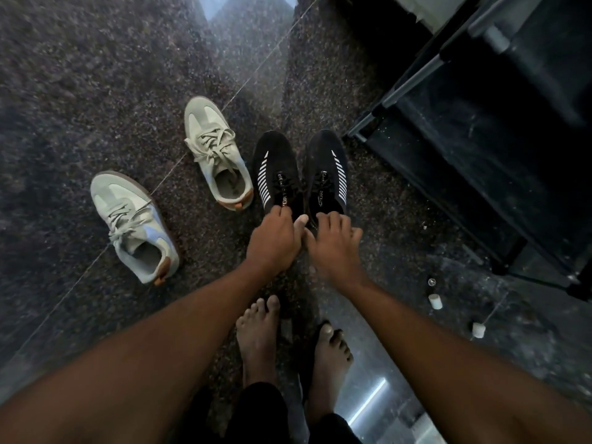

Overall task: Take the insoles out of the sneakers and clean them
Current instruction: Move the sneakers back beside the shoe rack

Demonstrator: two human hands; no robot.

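Granite, dark and speckled, makes the floor (96,75) that carries everything. A black sneaker (275,168) with slanted white stripes stands upright near the middle of it, toe pointing away from the person; a second black sneaker (326,165) stands just beside it and parallel, on the side toward the floor's right edge. The left hand (272,243) has its fingers (282,214) curled together and clamped on the heel-end collar of the black sneaker; the right hand (333,248) bends its fingers (330,219) over the collar of the second black sneaker and grips it, the little finger spread slightly apart. The hands hide the insoles of this pair.

A pale laced sneaker (217,155) sits just beside the black sneaker on its left; a grey insole (229,187) shows in its open mouth. Another pale sneaker (134,225) lies well apart, toward the left edge. Two bare feet (256,341) stand at the near edge; a black shoe rack (480,139) fills the far right corner; two small white cylinders (435,301) lie on the floor before it.
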